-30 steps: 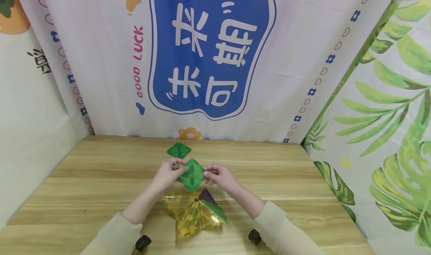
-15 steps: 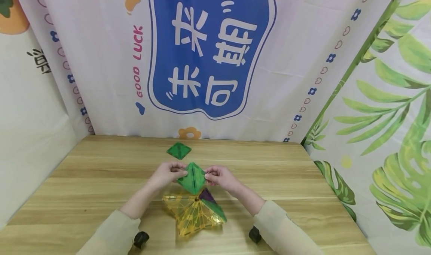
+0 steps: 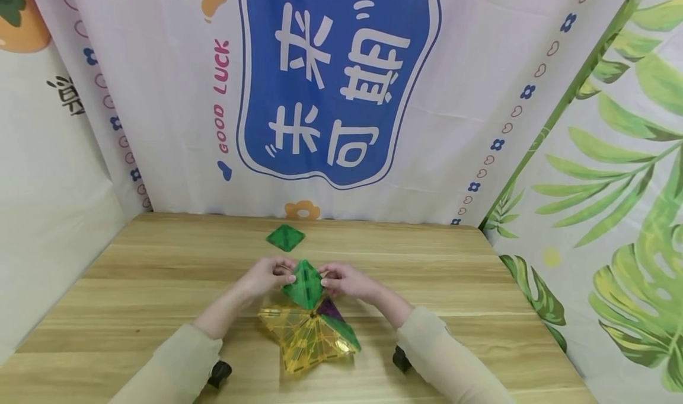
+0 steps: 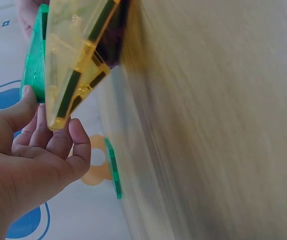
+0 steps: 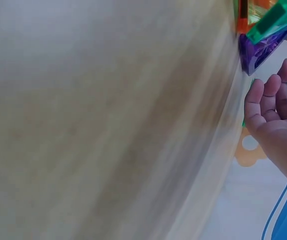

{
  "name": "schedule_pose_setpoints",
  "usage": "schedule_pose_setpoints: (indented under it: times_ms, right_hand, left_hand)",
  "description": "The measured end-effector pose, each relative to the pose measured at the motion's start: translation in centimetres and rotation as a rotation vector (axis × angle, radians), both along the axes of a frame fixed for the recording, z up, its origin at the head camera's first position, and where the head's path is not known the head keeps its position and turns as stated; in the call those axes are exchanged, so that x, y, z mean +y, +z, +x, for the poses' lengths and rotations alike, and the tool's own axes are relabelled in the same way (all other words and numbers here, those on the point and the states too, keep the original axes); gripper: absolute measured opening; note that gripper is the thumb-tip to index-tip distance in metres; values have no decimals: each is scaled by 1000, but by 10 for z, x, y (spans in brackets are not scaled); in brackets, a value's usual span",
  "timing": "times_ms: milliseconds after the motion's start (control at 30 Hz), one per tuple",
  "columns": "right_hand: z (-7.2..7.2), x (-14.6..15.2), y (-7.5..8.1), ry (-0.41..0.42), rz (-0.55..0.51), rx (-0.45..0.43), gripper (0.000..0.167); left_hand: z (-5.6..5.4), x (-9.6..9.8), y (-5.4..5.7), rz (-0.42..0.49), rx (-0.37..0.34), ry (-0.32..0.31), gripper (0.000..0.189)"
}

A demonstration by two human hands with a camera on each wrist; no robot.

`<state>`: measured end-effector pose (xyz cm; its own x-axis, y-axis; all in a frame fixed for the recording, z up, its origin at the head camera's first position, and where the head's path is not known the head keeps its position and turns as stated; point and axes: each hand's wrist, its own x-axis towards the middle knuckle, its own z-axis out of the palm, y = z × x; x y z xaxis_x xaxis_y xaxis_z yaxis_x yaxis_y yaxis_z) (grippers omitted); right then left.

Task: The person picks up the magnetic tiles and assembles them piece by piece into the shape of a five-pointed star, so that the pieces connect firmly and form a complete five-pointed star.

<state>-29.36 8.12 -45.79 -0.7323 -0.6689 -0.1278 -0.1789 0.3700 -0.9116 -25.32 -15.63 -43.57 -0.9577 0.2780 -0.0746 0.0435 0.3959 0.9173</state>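
Observation:
Both hands hold a pair of green translucent magnetic tiles (image 3: 305,288), folded along a middle seam into a ridge. My left hand (image 3: 268,277) pinches the left corner between thumb and fingers. At the opposite corner my right hand (image 3: 345,282) pinches likewise. Directly below, overlapped by the lower tip in the head view, stands a star-like build of yellow magnetic tiles (image 3: 312,347). On its right side sit a purple tile (image 3: 329,310) and a green tile (image 3: 345,333). The left wrist view shows the held green piece (image 4: 33,65) behind a yellow point of the build (image 4: 66,70).
Another diamond-shaped green piece (image 3: 286,238) lies flat near the back of the wooden table (image 3: 427,273). A printed cloth (image 3: 187,125) hangs right behind the table's back edge. Black wrist-worn devices (image 3: 219,374) sit beneath both sleeves.
The green pair has folded more sharply along its seam and come down slightly toward the yellow build. My hands have drawn a little closer together.

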Motion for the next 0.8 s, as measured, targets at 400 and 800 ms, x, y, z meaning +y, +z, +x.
schedule_pose_setpoints:
  times_ms: [400, 800]
  right_hand:
    - [-7, -4, -5, 42, 66, -6, 25]
    - [-7, -5, -8, 75, 169, 87, 20]
  left_hand:
    - [-5, 4, -12, 11, -67, -16, 29]
    - [-6, 4, -21, 28, -78, -93, 20]
